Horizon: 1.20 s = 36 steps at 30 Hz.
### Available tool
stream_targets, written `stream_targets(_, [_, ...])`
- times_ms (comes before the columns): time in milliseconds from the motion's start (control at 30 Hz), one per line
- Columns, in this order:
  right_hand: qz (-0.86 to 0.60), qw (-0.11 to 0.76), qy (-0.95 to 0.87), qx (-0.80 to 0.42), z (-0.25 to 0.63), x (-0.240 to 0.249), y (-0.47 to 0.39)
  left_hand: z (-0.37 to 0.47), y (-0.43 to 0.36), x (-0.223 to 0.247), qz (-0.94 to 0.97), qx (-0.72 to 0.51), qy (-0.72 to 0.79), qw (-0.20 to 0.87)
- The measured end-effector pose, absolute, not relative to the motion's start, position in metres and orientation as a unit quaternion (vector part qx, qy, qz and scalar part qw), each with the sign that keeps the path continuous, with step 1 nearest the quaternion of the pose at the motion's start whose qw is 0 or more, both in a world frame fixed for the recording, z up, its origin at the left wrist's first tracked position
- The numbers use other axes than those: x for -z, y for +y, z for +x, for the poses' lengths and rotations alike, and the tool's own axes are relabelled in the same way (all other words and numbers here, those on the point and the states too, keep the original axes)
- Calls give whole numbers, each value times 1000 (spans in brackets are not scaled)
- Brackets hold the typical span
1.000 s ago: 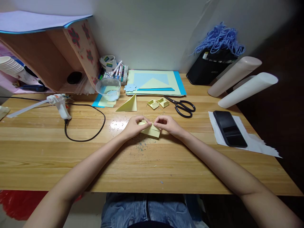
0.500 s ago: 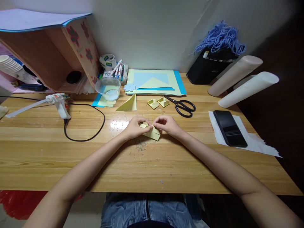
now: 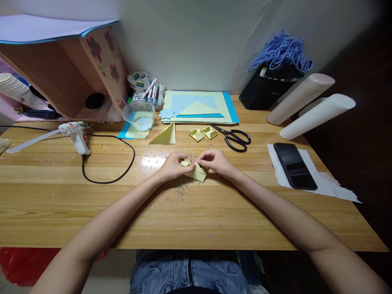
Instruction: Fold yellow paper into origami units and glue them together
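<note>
A small folded piece of pale yellow paper (image 3: 197,174) is between my hands, just above the wooden table. My left hand (image 3: 177,166) grips it from the left with thumb and fingers. My right hand (image 3: 215,161) pinches its upper right edge, fingertips close to the left ones. Behind my hands lie two small folded yellow pieces (image 3: 196,134) side by side. Left of them a folded yellow triangle (image 3: 165,135) stands on the table. Black-handled scissors (image 3: 235,138) rest to the right of the small pieces.
Stacked yellow and blue sheets (image 3: 228,107) lie by the wall, beside a clear bowl (image 3: 138,115) and markers (image 3: 153,92). A glue gun (image 3: 76,136) with a looping cord is left. At right are a phone (image 3: 295,165), paper rolls (image 3: 318,116) and a black holder (image 3: 260,90).
The view has shifted very slightly. My hands keep nearly the same hold on the yellow paper, with the right fingertips a little apart from the left thumb.
</note>
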State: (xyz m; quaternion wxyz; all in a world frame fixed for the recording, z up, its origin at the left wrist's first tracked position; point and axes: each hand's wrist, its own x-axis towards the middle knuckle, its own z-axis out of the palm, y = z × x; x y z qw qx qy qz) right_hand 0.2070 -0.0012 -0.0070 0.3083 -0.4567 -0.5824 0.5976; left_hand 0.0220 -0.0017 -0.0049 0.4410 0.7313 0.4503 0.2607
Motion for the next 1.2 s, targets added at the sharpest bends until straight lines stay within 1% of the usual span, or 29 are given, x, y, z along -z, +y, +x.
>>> stream_targets(100, [-458,304,-579,-602,209,7,1,22,-2,4,727,-269,452,441])
stream_targets(233, [-462,299,-570,-610,212,6,3,23,0,5,688,-316,463,462])
stream_targets(367, [-477,320,-567,-590,210,6,2,22,2,7,648,-362,470,478])
stream_targets(533, [-466,371,-594,-541,207,11,1,21,4,7,646,-338,460,507])
stream_targets(667, [-452,341,-629,-533,208,16,1,22,3,8,625,-336,440,551])
stream_targets(800, [-446,329,-650,-520,208,15,0,22,2,8,641,-314,442,543])
stream_targets(1033, [-453,340,-650,-507,205,14,-4,23,1,3,646,-315,434,543])
stream_targets(1200, [-451,367,-627,-519,205,16,-5,23,2,1,636,-327,425,554])
